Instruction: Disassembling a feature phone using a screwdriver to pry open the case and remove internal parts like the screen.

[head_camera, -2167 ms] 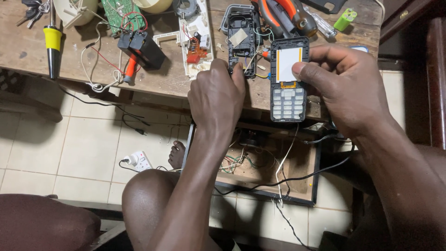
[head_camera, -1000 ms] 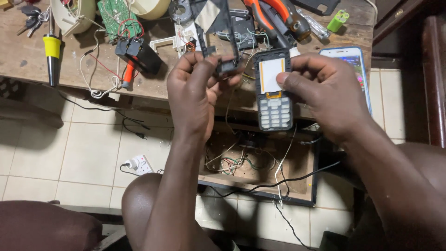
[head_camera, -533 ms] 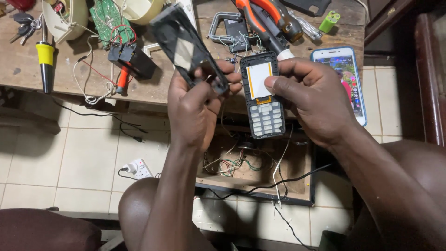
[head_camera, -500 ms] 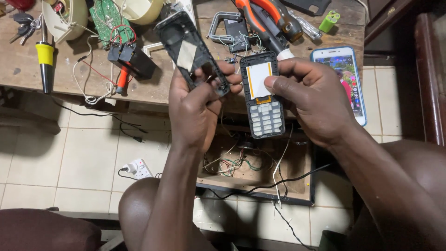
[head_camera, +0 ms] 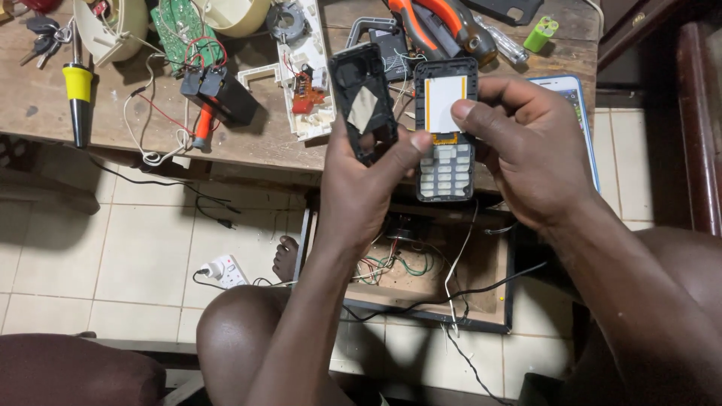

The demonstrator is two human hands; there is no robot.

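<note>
A small black keypad phone with a pale blank screen and grey keys (head_camera: 445,131) is held upright above the front edge of a worn wooden workbench (head_camera: 45,128). The right hand (head_camera: 526,154) grips it from the right side, thumb pressed on the screen and fingers wrapped behind. Just beside it on the left, nearly touching, the left hand (head_camera: 361,188) pinches a black plastic phone back frame with a silvery patch inside (head_camera: 363,101), holding it by its lower end and tilted slightly left.

Behind them on the bench lie an opened white plastic casing with a small red circuit board (head_camera: 301,71), orange-handled pliers (head_camera: 436,26), a green circuit board (head_camera: 180,30), a black battery pack with red wires (head_camera: 222,94) and a yellow-and-black-handled tool (head_camera: 77,94). A touchscreen smartphone with a white border (head_camera: 575,101) lies partly under the right hand. Below the bench, an open wooden box with tangled wires (head_camera: 421,278) sits on the pale tiled floor (head_camera: 113,256), and a white plug adaptor (head_camera: 222,268) lies near the person's bare knee.
</note>
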